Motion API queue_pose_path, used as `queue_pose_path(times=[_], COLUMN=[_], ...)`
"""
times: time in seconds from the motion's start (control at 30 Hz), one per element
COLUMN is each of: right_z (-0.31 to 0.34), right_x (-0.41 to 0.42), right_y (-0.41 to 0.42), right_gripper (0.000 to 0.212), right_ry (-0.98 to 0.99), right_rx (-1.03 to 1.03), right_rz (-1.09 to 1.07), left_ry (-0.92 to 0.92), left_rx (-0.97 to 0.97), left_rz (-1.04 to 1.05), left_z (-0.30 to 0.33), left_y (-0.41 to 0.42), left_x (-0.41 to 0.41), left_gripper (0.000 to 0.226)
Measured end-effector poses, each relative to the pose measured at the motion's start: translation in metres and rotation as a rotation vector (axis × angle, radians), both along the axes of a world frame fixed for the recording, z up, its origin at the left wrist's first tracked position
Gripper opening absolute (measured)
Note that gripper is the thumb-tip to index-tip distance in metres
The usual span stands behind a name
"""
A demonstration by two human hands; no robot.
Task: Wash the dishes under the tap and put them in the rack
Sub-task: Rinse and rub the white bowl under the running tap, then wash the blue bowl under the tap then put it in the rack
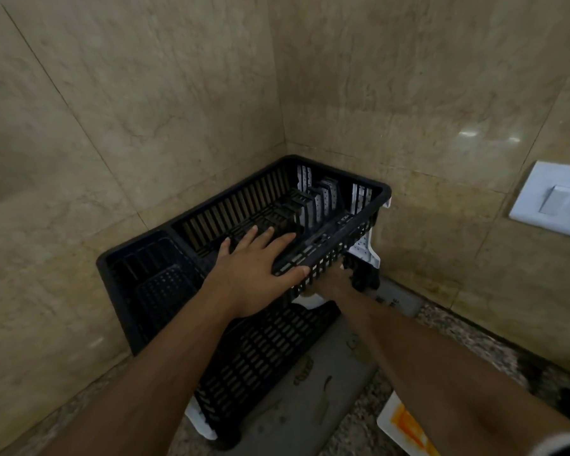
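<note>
A black slatted plastic dish rack (211,225) stands in the corner where two beige marble-look wall panels (129,93) meet, on a speckled granite counter (458,337). It is tilted, its right end raised above the counter and its left end lower. Its large compartment holds upright divider fins, black ones near the middle and white perforated ones (326,195) toward the far right end; no dishes show among them. The smaller compartment at the left end (155,274) has a perforated floor and looks to hold nothing (it is dark in there, so small items could be missed). White feet or a white underframe (366,250) show under the rack's right end and at its near bottom corner. The left hand (257,274) lies across the rack's near rim, fingers straight and spread into the big compartment, thumb pressed along the outer edge of the rim. The right hand (333,279) reaches beneath the same raised end, just under the left hand; its fingers are hidden behind the rack's wall, so whether it grasps the rack cannot be told. A grey mat (310,373) lies on the counter under the rack. At the lower right edge a white plate with an orange smear (405,426) rests on the counter, well apart from both hands. A white wall switch plate (553,199) sits on the right wall.
</note>
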State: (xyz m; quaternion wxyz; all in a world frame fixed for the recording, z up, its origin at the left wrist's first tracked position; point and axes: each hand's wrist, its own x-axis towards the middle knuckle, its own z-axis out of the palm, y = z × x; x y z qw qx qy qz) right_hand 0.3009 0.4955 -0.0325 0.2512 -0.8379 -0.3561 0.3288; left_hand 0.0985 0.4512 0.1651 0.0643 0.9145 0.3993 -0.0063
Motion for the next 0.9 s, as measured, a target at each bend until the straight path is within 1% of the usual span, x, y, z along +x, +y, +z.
queue_pose_path(times=[0.1, 0.17, 0.3, 0.33, 0.43, 0.53, 0.63, 0.7, 0.73, 0.83, 0.9], right_z=[-0.004, 0.001, 0.007, 0.01, 0.032, 0.05, 0.077, 0.101, 0.11, 0.131, 0.136], right_x=[-0.005, -0.01, -0.012, -0.009, -0.003, 0.003, 0.004, 0.002, 0.003, 0.004, 0.006], right_y=[-0.001, -0.011, -0.026, -0.031, -0.059, -0.098, -0.149, -0.191, -0.213, -0.282, -0.319], right_gripper=[0.132, 0.12, 0.104, 0.096, 0.07, 0.057, 0.036, 0.033, 0.033, 0.029, 0.019], right_ry=[-0.116, -0.173, -0.26, -0.264, -0.241, -0.187, -0.129, -0.143, -0.138, -0.085, -0.075], right_rx=[-0.017, -0.018, 0.039, 0.075, 0.204, 0.243, 0.252, 0.285, 0.304, 0.344, 0.348], right_rz=[0.068, 0.114, 0.154, 0.146, 0.151, 0.186, 0.214, 0.196, 0.17, 0.073, 0.024], left_ry=[-0.013, -0.014, -0.001, -0.001, -0.01, -0.033, -0.045, -0.034, -0.044, -0.157, -0.24], left_rx=[0.002, 0.005, 0.005, 0.006, 0.015, 0.004, -0.027, 0.033, 0.071, 0.151, 0.175], left_rz=[-0.002, -0.002, 0.0, 0.0, 0.005, -0.008, -0.026, -0.057, -0.074, -0.138, -0.174], left_z=[0.0, 0.0, -0.001, -0.001, -0.001, 0.001, 0.009, 0.016, 0.018, 0.023, 0.017], left_y=[-0.001, -0.001, 0.0, 0.0, 0.0, -0.002, -0.006, -0.013, -0.02, -0.063, -0.099], left_x=[0.0, 0.0, 0.001, 0.001, 0.001, 0.001, -0.003, -0.004, -0.003, 0.005, 0.013], left_gripper=[0.074, 0.074, 0.075, 0.075, 0.076, 0.076, 0.078, 0.079, 0.076, 0.06, 0.053])
